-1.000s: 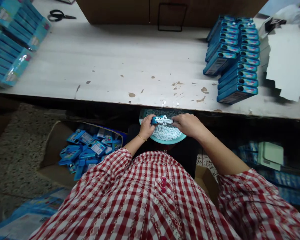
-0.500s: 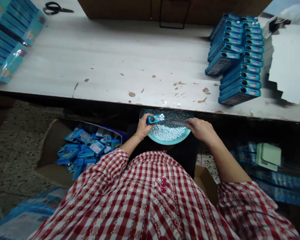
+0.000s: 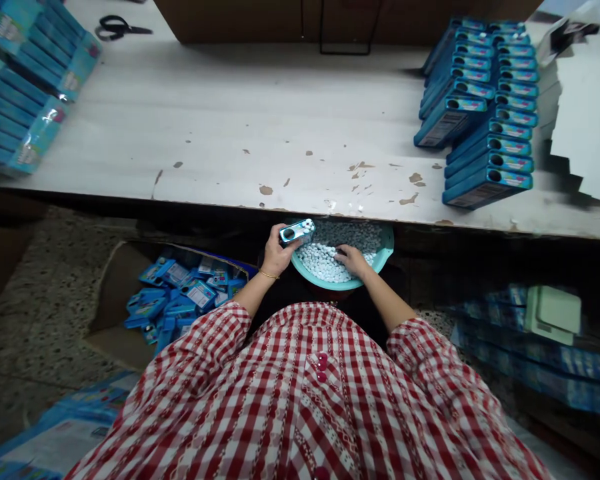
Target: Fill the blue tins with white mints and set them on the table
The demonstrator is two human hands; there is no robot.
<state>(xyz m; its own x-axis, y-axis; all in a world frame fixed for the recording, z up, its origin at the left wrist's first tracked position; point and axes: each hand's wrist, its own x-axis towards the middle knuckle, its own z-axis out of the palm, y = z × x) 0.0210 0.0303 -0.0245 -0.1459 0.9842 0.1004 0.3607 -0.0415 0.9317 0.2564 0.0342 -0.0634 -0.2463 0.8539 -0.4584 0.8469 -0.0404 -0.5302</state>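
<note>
My left hand (image 3: 277,253) is closed around a small blue box (image 3: 296,231), tilted over the left rim of a turquoise basin (image 3: 320,283). White pellets show at the box's upper end, beside a dark round hole. Small white pellets (image 3: 325,263) fill the basin. My right hand (image 3: 353,260) is down in the basin with its fingers curled against the pellets. Whatever lies between those fingertips is hidden.
A carton (image 3: 105,320) of jumbled blue boxes stands on the floor at left. On the white table (image 3: 260,120) are standing rows of blue boxes (image 3: 487,187), wrapped packs (image 3: 30,143) and scissors (image 3: 117,28). A pale green device (image 3: 553,313) sits at lower right.
My right hand has moved left from beyond the basin's right rim into the pellets. The blurred, see-through strip near it no longer shows. My left hand has shifted slightly left with the box.
</note>
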